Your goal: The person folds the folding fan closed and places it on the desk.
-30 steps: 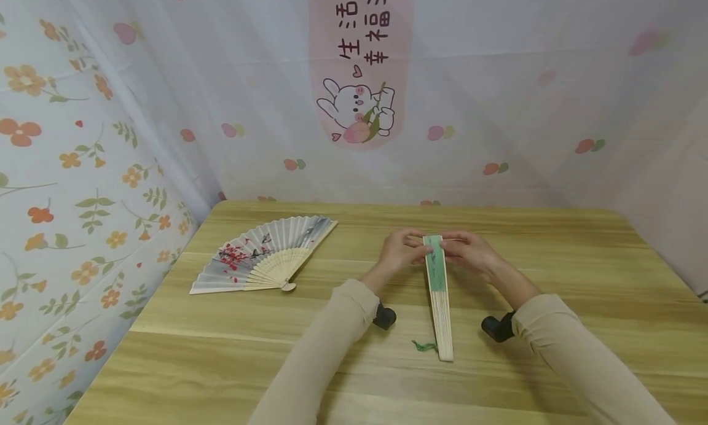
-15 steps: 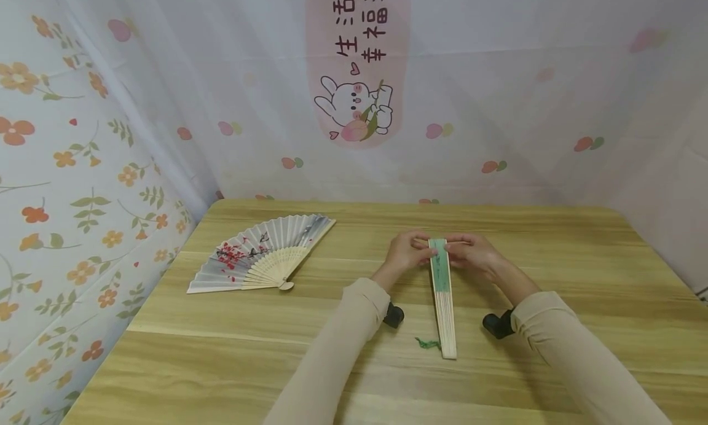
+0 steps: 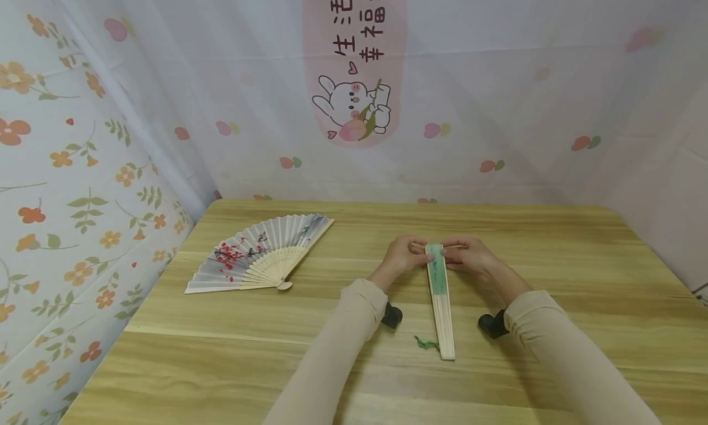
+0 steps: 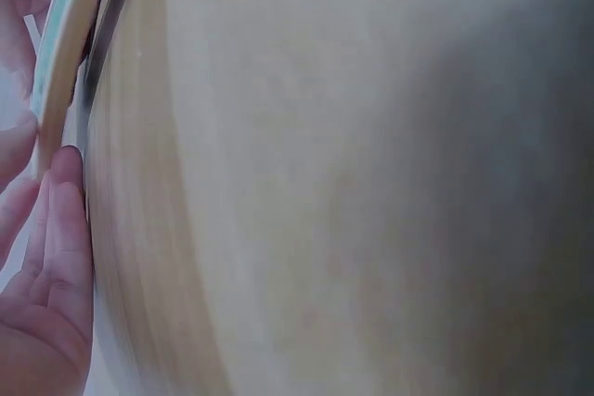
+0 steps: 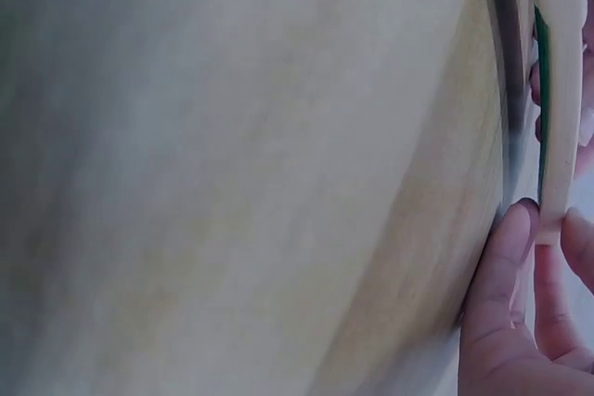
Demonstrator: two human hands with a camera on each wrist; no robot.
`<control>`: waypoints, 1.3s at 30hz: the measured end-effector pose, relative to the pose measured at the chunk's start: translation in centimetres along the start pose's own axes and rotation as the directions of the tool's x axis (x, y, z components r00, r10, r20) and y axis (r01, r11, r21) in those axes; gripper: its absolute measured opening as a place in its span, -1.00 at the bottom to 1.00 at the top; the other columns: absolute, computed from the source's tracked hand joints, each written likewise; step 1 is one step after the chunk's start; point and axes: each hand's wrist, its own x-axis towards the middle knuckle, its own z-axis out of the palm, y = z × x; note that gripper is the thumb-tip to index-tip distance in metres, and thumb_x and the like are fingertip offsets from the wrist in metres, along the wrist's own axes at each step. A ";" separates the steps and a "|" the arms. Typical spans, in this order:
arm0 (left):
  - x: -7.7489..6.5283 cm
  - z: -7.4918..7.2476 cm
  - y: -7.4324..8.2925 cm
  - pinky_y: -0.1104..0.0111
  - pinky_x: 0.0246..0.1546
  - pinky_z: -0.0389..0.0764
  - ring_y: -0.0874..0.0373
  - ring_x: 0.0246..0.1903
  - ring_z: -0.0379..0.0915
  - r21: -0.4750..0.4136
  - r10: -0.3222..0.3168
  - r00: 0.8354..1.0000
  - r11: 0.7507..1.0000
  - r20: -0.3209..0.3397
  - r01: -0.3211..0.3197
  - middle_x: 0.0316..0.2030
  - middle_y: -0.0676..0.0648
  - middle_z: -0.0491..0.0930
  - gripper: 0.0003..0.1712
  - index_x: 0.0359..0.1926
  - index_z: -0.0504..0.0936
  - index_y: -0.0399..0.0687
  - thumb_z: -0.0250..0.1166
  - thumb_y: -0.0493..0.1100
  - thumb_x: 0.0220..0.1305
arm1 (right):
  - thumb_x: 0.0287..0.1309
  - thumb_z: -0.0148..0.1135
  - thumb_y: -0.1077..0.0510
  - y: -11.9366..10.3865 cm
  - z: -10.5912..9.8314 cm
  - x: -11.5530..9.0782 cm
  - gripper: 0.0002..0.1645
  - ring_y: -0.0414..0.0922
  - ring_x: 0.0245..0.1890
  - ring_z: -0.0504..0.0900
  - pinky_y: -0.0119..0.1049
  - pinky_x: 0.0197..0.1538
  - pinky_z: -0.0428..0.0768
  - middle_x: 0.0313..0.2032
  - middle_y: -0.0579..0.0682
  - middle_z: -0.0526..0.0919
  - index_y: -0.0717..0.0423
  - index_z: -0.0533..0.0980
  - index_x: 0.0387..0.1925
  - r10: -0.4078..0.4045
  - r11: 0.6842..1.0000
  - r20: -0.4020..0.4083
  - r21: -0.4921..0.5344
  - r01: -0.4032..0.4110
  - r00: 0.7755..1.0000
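Note:
A folded hand fan (image 3: 441, 320) with a green leaf and pale ribs lies nearly lengthwise before me, its narrow end toward me. A green cord (image 3: 426, 343) trails from that end. My left hand (image 3: 402, 257) pinches the fan's far end from the left, and my right hand (image 3: 471, 259) pinches it from the right. In the left wrist view, the thumb and fingers of the left hand (image 4: 46, 312) meet the edge of the fan (image 4: 58, 71). The right wrist view has the right hand (image 5: 506, 331) at the end of the fan's pale outer rib (image 5: 561, 127).
A spread grey fan (image 3: 276, 253) with red blossoms lies at the left of the wooden table (image 3: 221, 363). Black wrist cameras (image 3: 492, 324) hang beneath both wrists. A printed white curtain (image 3: 498, 93) stands behind the table, and a flowered one (image 3: 83, 228) at the left.
Both hands and the fan's far end have come slightly nearer to me. The green fan stays folded, and the spread fan lies as before. The head view has shifted a little.

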 end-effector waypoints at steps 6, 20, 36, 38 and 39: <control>0.0 -0.1 -0.1 0.46 -0.35 0.49 0.17 -0.35 0.51 0.036 -0.034 0.999 0.999 0.023 0.033 -0.37 -0.05 0.60 -0.60 -0.09 0.55 -0.15 0.37 -0.22 -0.03 | 0.19 0.03 0.27 0.0 0.2 0.0 -0.47 -0.29 -0.32 0.53 -0.33 -0.14 0.53 -0.13 0.11 0.48 0.44 0.18 0.14 -0.015 0.999 -0.023 -0.048 0.014 1.000; -0.2 0.0 -0.3 0.46 -0.35 0.50 0.17 -0.36 0.50 0.024 -0.050 0.998 0.999 0.043 0.049 -0.35 -0.04 0.59 -0.55 -0.05 0.52 -0.17 0.37 -0.26 -0.05 | 0.15 0.09 0.26 0.4 0.4 0.1 -0.52 -0.30 -0.32 0.50 -0.36 -0.15 0.52 -0.17 0.11 0.49 0.47 0.28 0.05 -0.061 0.991 -0.065 -0.124 0.052 0.996; -0.3 -0.3 -0.7 0.52 -0.38 0.44 0.23 -0.40 0.42 0.002 -0.036 0.996 0.999 0.083 0.036 -0.40 -0.01 0.53 -0.57 -0.09 0.53 -0.22 0.38 -0.25 -0.06 | 0.12 0.11 0.30 0.7 0.2 0.0 -0.49 -0.27 -0.29 0.50 -0.37 -0.11 0.51 -0.18 0.15 0.48 0.53 0.26 0.05 -0.081 0.990 -0.019 -0.114 0.078 0.997; -0.3 -0.3 -0.7 0.51 -0.37 0.45 0.23 -0.40 0.42 -0.004 -0.040 0.995 0.999 0.088 0.041 -0.40 0.00 0.53 -0.56 -0.09 0.53 -0.22 0.38 -0.25 -0.06 | 0.11 0.12 0.30 0.8 0.1 0.1 -0.48 -0.28 -0.30 0.50 -0.38 -0.12 0.51 -0.18 0.15 0.47 0.52 0.26 0.06 -0.076 0.991 -0.018 -0.108 0.074 0.997; -0.3 -0.4 -0.8 0.51 -0.36 0.45 0.23 -0.39 0.43 -0.007 -0.043 0.995 0.999 0.091 0.044 -0.40 0.00 0.53 -0.56 -0.08 0.53 -0.22 0.38 -0.24 -0.05 | 0.11 0.13 0.30 0.8 0.1 0.1 -0.48 -0.28 -0.30 0.50 -0.39 -0.12 0.51 -0.18 0.14 0.47 0.52 0.25 0.06 -0.075 0.992 -0.017 -0.105 0.072 0.997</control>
